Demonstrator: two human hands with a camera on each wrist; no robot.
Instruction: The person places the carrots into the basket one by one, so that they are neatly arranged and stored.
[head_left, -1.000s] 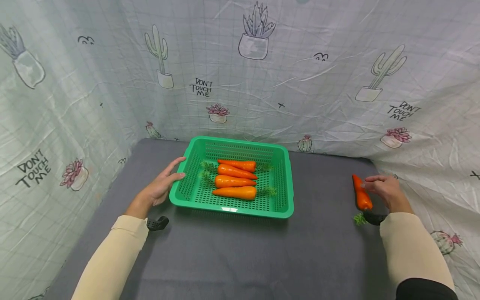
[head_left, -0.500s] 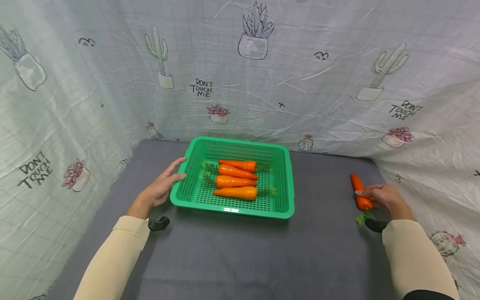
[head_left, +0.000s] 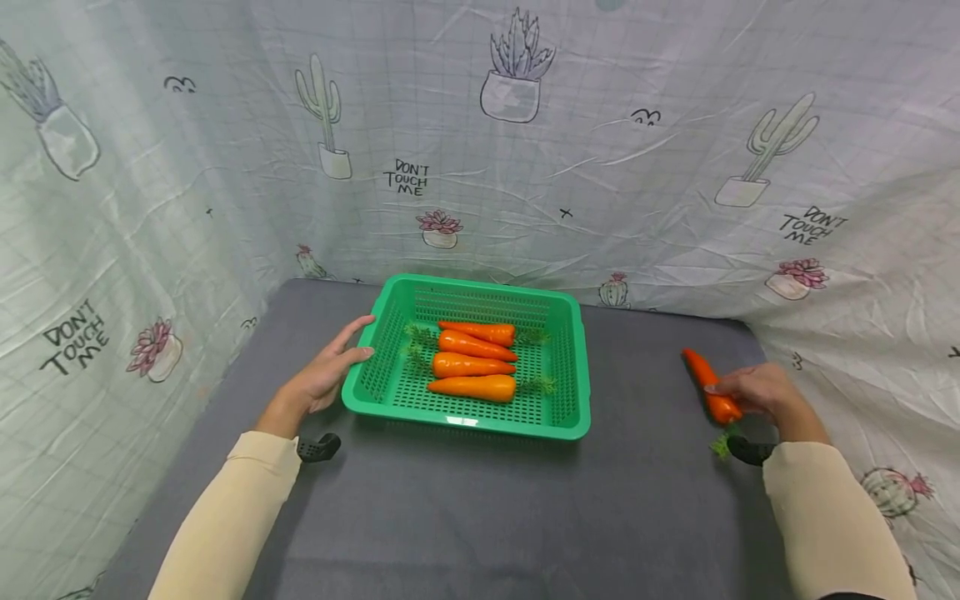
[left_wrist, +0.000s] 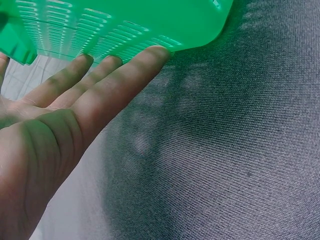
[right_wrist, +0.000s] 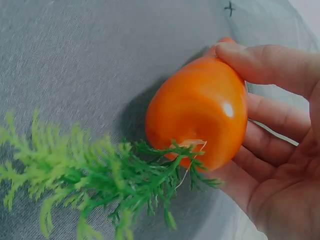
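Observation:
My right hand (head_left: pixel 761 392) pinches a carrot (head_left: pixel 700 367) near its thick end, at the right side of the table. In the right wrist view the thumb lies along one side of that carrot (right_wrist: pixel 200 110) and the fingers along the other. Its feathery green top (right_wrist: pixel 100 175) hangs toward the camera. My left hand (head_left: pixel 322 377) rests with straight, spread fingers against the left side of a green plastic basket (head_left: pixel 465 422). Up close, the left fingertips (left_wrist: pixel 157 52) meet the basket's slotted wall (left_wrist: pixel 120 35). Inside the basket, several carrots (head_left: pixel 472 387) lie side by side.
A grey cloth (head_left: pixel 450 508) covers the table under the basket. Printed fabric (head_left: pixel 570 150) with cactus drawings hangs behind the table and along both sides, close to the right hand.
The right hand has come down and taken hold of the carrot, whose narrow tip has swung to the left. The left hand and basket look unmoved.

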